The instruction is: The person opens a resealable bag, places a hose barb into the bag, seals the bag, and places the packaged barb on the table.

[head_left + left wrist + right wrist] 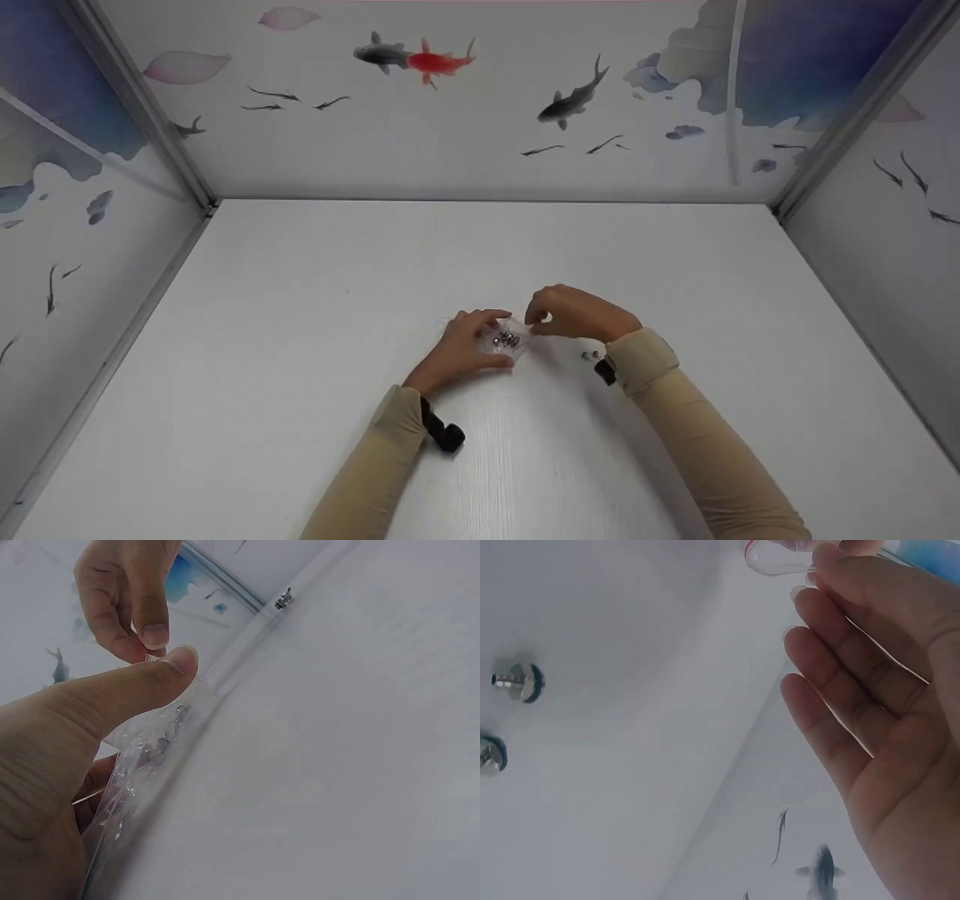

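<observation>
A clear plastic zip bag has small shiny metal pieces inside it. My left hand holds the bag, thumb on the near side and fingers round the far side. At the bag's right edge, my right hand pinches the plastic between thumb and index finger. Its other fingers are loosely bent in the right wrist view. A red line runs along the bag's mouth there. Two small metal fittings with dark rings lie on the table by the right wrist.
The white tabletop is bounded by a back wall and side walls printed with fish and petals. Metal frame posts stand at the corners. A black wrist camera hangs under the left sleeve.
</observation>
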A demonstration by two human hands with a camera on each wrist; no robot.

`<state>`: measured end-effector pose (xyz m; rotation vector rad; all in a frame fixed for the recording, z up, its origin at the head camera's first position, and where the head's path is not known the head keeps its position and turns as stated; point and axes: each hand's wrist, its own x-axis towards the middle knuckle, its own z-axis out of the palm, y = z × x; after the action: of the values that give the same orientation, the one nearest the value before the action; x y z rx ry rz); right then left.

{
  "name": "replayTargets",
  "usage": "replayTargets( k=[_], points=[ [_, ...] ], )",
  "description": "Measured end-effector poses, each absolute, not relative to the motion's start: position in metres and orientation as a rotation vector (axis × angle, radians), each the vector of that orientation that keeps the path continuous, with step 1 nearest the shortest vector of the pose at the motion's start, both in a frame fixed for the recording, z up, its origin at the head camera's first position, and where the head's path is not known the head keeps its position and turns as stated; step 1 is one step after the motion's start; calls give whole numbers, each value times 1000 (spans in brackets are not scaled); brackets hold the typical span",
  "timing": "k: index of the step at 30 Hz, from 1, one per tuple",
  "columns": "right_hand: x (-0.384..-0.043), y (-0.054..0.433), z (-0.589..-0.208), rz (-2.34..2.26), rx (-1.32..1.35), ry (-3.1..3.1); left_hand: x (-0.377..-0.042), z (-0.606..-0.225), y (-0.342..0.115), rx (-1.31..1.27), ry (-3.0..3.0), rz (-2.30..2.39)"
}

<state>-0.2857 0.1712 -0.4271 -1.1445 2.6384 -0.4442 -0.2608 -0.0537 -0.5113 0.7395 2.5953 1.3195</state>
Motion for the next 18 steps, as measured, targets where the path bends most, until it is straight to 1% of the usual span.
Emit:
replayTargets(
  k=[18],
  points=[
    [-282,209,-432,-441,-853,2577,-262,-515,-55,751,2607,1318]
  ],
)
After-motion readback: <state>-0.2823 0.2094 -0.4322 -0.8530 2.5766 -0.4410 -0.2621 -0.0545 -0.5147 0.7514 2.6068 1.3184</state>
